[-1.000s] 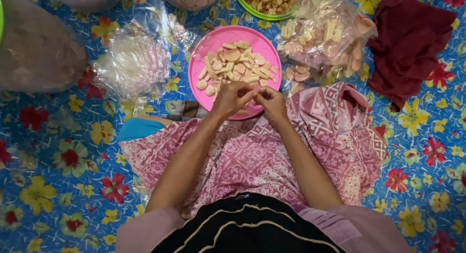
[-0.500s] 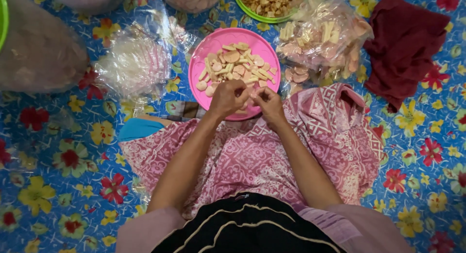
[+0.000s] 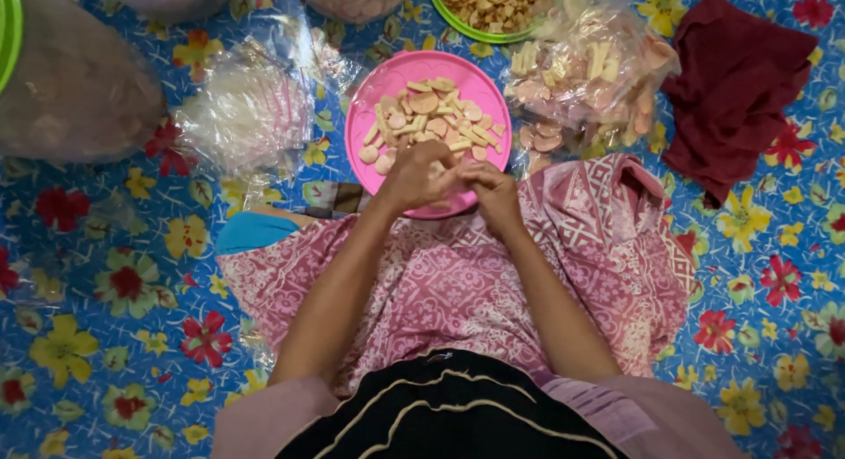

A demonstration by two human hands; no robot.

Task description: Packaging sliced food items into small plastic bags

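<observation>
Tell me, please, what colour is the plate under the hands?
Pink plate, clearest in the head view.

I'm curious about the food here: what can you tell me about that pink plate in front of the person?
The pink plate is round, looks like plastic, and lies flat on the flowered blue mat. It holds a loose heap of small pale and pinkish pieces, some round, some stick-shaped. Its near edge rests at the pink patterned cloth over the person's lap, and both hands, left hand and right hand, meet over that edge, hiding part of it. Clear bags lie on either side.

Floral mat (image 3: 106,336) w/ pink plate (image 3: 370,116); plastic bags (image 3: 246,111); maroon cloth (image 3: 744,85).
</observation>
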